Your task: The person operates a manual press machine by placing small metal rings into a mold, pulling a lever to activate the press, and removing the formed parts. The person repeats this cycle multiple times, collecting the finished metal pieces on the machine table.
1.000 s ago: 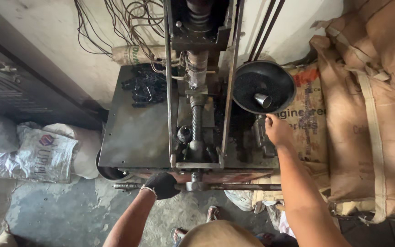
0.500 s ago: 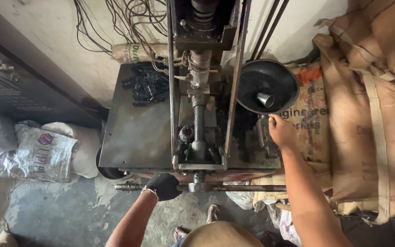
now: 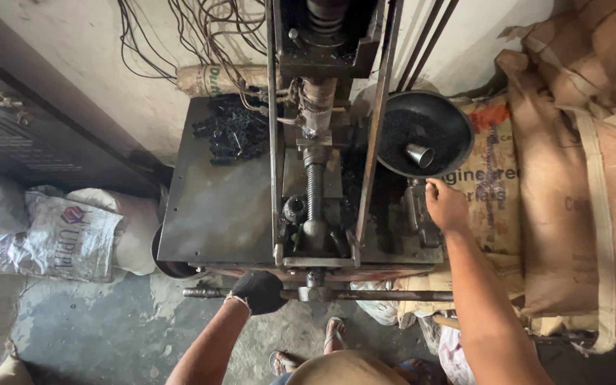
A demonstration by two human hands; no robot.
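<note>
The gloved left hand (image 3: 258,291) was closed around the horizontal metal bar (image 3: 365,294) at the press's (image 3: 315,142) front edge, forearm reaching up from below. The bare right hand (image 3: 446,205) rested curled against the black funnel bowl's (image 3: 422,132) lower rim, arm extended.

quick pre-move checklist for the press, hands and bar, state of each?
1. Left hand on the horizontal bar: ok, the gloved hand is closed around it.
2. Right hand out of the press frame: ok, it rests on the machine's right side, below the black bowl.
3. Right hand protected: not ok, it is bare.
4. Nothing between the uprights around the threaded screw: cannot tell, dark parts sit by its base.
5. Loose black pieces away from the hands: ok, they are piled at the far end of the metal table.
6. Footing: not ok, open sandals.
</note>
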